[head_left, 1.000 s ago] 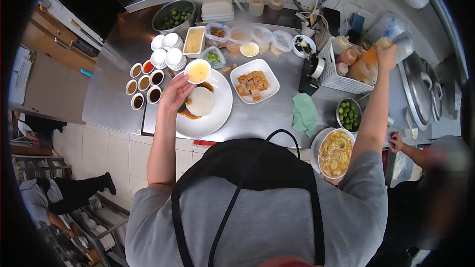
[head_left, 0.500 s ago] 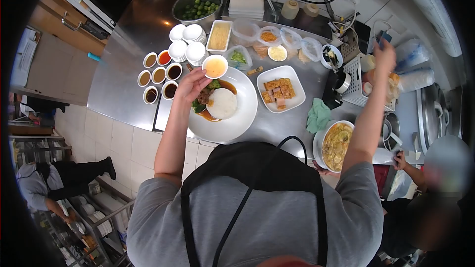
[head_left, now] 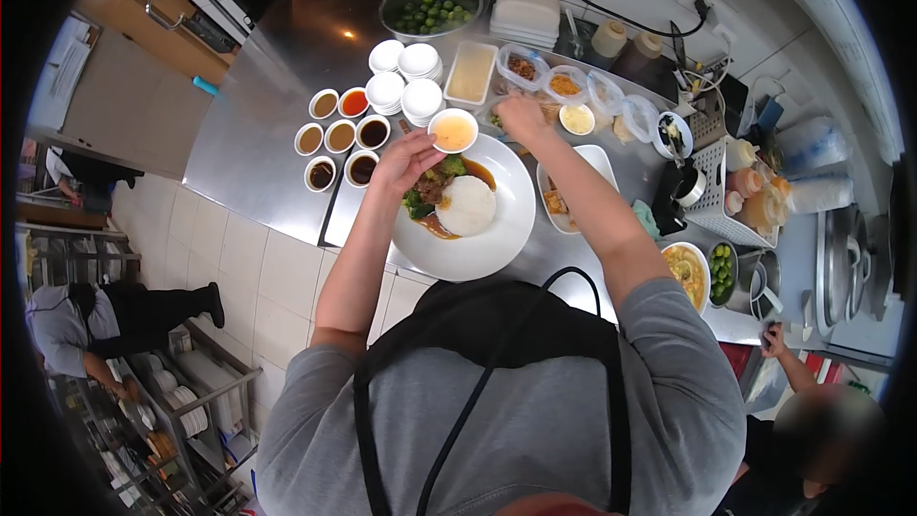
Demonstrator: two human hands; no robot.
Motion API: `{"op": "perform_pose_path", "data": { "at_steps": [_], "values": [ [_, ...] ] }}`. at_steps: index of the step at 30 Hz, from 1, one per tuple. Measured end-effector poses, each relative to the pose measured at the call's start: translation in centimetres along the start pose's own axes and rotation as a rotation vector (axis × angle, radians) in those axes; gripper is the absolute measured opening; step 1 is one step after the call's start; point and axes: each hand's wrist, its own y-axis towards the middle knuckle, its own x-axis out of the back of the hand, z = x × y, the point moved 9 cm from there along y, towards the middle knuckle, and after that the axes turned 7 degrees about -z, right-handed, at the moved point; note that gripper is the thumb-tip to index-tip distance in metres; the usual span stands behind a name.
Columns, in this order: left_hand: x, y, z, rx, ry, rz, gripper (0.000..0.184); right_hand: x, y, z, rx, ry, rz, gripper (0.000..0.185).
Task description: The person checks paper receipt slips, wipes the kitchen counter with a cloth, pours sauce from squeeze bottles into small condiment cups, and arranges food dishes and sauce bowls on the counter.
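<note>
My left hand (head_left: 403, 164) pinches the rim of a small white bowl (head_left: 453, 133) of pale yellow liquid. It is held over the far edge of a large white plate (head_left: 519, 220). That plate bears a mound of white rice (head_left: 468, 207), dark meat (head_left: 435, 189), broccoli (head_left: 415, 204) and brown sauce. My right hand (head_left: 523, 121) reaches down into a clear tub of chopped greens (head_left: 496, 118), which it mostly covers. Its fingers are drawn together, their tips hidden. Under my right forearm stands a white square dish (head_left: 597, 167) with golden-brown pieces (head_left: 556, 201).
Left of the plate are several sauce cups (head_left: 339, 137) and stacked white bowls (head_left: 420, 96). Tubs of toppings (head_left: 565, 84) line the back, beside a bowl of limes (head_left: 430, 14). Rightward stand a soup bowl (head_left: 686, 272) and a bottle basket (head_left: 712, 196). A co-worker's hand (head_left: 774, 336) is at lower right.
My right hand has swung left from above the bottle basket to the tub of greens. My left hand still holds the small bowl over the plate. The view has shifted; the hand under the soup bowl is gone.
</note>
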Motion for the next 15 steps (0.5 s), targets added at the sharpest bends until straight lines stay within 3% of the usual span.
{"op": "perform_pose_path", "data": {
  "at_steps": [1, 3, 7, 8, 10, 14, 15],
  "values": [
    [0.1, -0.1, -0.1, 0.0, 0.007, -0.01, 0.034, -0.3, 0.1, -0.1, 0.007, 0.002, 0.0, 0.017],
    [0.0, -0.4, -0.2, -0.001, 0.004, -0.009, 0.034, -0.7, 0.1, -2.9, -0.238, 0.156, -0.027, 0.015],
    [0.0, -0.5, 0.0, 0.005, -0.002, 0.013, 0.031, 3.7, 0.2, -3.5, -0.268, 0.318, -0.114, 0.012],
    [0.0, -0.5, 0.2, 0.008, 0.003, 0.009, 0.03, 5.3, 0.3, -2.8, -0.261, 0.317, -0.114, 0.012],
    [-0.2, -0.5, 0.4, 0.002, 0.042, 0.025, 0.032, 8.2, 0.6, -0.2, -0.126, 0.624, -0.109, 0.015],
    [-1.8, -1.2, 0.5, -0.004, 0.014, 0.042, 0.029, 12.3, 0.1, 4.8, -0.021, 0.666, -0.036, 0.014],
    [-2.1, -1.2, 0.6, 0.002, 0.001, 0.055, 0.028, 12.4, -0.1, 5.8, 0.022, 0.536, 0.013, 0.014]
  ]
}}
